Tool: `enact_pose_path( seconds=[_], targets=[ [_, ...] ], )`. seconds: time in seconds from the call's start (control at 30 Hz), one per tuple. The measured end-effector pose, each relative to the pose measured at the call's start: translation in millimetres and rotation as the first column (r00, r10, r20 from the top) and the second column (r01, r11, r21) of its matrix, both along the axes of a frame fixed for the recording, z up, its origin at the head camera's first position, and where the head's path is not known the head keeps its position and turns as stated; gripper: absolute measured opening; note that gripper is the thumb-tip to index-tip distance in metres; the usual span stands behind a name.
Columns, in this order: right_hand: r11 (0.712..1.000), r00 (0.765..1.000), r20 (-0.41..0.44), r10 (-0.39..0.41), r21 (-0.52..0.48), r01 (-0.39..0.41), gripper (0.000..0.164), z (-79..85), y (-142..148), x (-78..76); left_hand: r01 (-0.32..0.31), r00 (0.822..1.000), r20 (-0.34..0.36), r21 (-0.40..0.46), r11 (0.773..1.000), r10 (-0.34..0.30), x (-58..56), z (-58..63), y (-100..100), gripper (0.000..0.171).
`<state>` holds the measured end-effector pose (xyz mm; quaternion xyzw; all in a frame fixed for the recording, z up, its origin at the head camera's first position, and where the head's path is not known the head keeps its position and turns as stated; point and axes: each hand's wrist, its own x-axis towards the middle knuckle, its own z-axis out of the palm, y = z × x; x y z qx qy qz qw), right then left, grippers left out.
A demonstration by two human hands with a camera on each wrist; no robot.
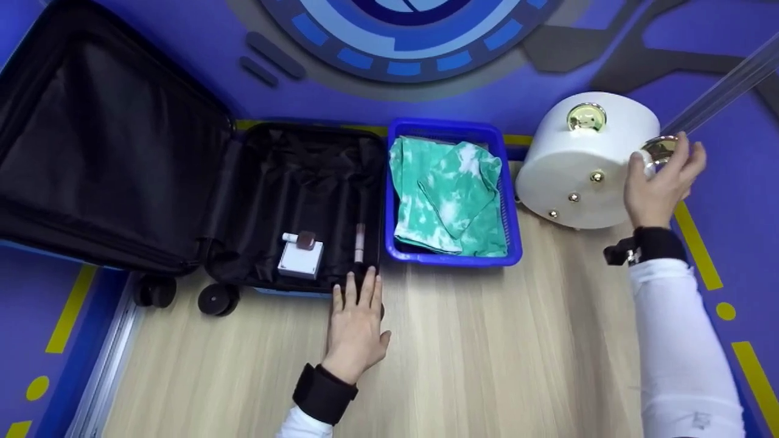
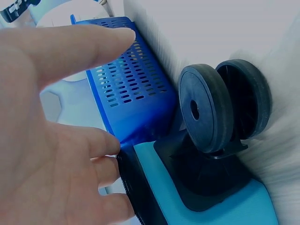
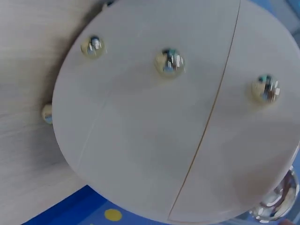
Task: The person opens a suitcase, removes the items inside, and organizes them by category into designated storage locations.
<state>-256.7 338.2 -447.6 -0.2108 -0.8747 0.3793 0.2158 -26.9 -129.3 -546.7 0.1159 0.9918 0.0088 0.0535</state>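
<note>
My left hand [image 1: 357, 325] lies with straight fingers on the near rim of an open black-lined suitcase [image 1: 109, 134]; the left wrist view shows its blue shell [image 2: 225, 206] and a black wheel [image 2: 206, 108] beside the fingers. At the right, my right hand [image 1: 663, 185] curls thumb and fingers about a gold half-round handle [image 1: 660, 148] on the side of a white rounded drawer box [image 1: 584, 191]. In the right wrist view the box front [image 3: 140, 131] fills most of the picture, with round gold knobs [image 3: 169, 62]; that handle [image 3: 276, 199] shows at lower right.
Inside the suitcase lie a white square box [image 1: 300, 260], a small brown piece [image 1: 306, 239], a short white tube [image 1: 290, 238] and a slim pinkish tube [image 1: 359, 243]. A blue basket [image 1: 453, 260] holding green-and-white cloth [image 1: 450, 188] stands between suitcase and drawer box. A patterned wall rises behind.
</note>
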Motion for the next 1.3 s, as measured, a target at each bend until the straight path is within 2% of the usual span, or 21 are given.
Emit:
enact_pose_path(
  seconds=[0.2,0.4,0.47,0.57,0.8,0.93,1.07,1.23,1.3],
  targets=[
    [0.992,0.998,0.058,-0.010,-0.123,0.017,0.069,12.0,24,-23.9,-0.003,1.000,0.014,-0.009,1.000,0.004,-1.1,0.1,1,0.105],
    [0.974,0.995,0.100,0.020,-0.229,0.003,0.053,13.5,29,-27.4,-0.007,1.000,0.020,-0.005,1.000,0.008,0.8,-0.1,1,0.105],
    [0.972,0.996,0.087,0.026,-0.236,-0.005,0.053,12.6,28,-28.4,-0.007,1.000,0.016,-0.007,1.000,0.007,1.9,-0.2,1,0.106],
    [0.981,0.996,0.088,0.026,-0.194,-0.008,0.053,11.8,26,-30.7,-0.009,1.000,0.013,-0.002,1.000,0.009,2.6,0.6,1,0.106],
    [0.982,0.987,0.160,-0.025,-0.181,0.055,0.049,13.2,23,-31.0,-0.011,1.000,0.011,-0.011,1.000,0.011,1.0,1.6,0,0.105],
    [0.972,0.983,0.173,-0.056,-0.215,0.093,0.049,13.0,27,-9.3,-0.005,1.000,0.008,-0.009,1.000,0.006,1.2,2.2,0,0.105],
    [0.956,0.984,0.164,-0.072,-0.269,0.115,0.050,11.1,23,20.9,-0.011,1.000,-0.002,-0.008,1.000,0.011,2.1,2.7,-1,0.104],
    [0.934,0.985,0.091,-0.148,-0.314,0.170,0.046,9.4,15,66.0,-0.002,1.000,-0.005,0.000,1.000,0.002,1.8,2.9,-1,0.103],
    [0.934,0.982,0.050,-0.181,-0.303,0.187,0.044,7.4,12,84.1,-0.001,1.000,0.003,-0.004,1.000,0.001,1.6,3.7,0,0.104]
  ],
)
